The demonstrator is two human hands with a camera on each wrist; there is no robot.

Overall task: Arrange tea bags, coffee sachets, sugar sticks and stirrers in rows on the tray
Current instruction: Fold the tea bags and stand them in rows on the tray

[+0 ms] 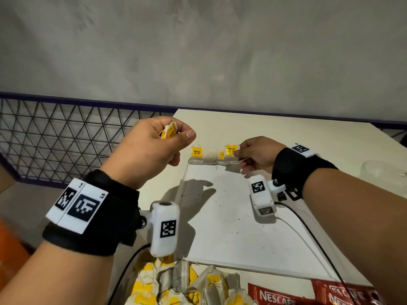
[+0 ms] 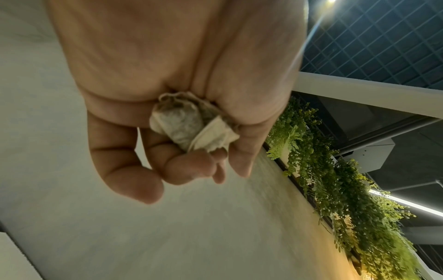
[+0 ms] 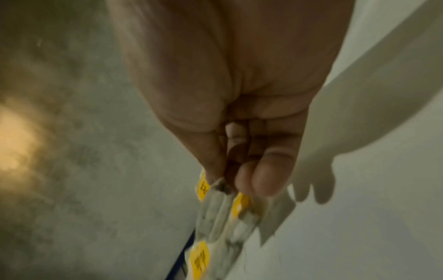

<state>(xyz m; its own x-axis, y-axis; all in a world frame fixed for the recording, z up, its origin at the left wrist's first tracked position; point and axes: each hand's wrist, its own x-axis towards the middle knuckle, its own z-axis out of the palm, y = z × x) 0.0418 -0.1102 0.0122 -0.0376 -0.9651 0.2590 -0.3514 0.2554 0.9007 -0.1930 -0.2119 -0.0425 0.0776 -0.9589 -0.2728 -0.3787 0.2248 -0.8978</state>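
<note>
The job had barely begun. At the far edge of the white tray [image 1: 231, 216] a short row of tea bags [image 1: 202, 158] with yellow tags lay side by side, and the right hand [image 1: 255, 156] was at the row's right end, its fingers [image 1: 239, 154] pinching one more tea bag [image 1: 231, 150] by tag and top, touching or just over the last one laid; the blurred right wrist view could not settle which. The left hand [image 1: 154, 148] hung raised to the left of the row, its fingers [image 2: 134, 181] curled round a small bunch of tea bags [image 2: 191, 125], apparently a reserve for feeding the row. Near the wrists, off the tray's near edge, a loose heap of tea bags [image 1: 176, 287] and red Nescafe coffee sachets [image 1: 286, 296] waited on the counter [image 1: 286, 133]. No sugar sticks or stirrers showed anywhere. By my reckoning, most of the tea row and all other rows remained.
</note>
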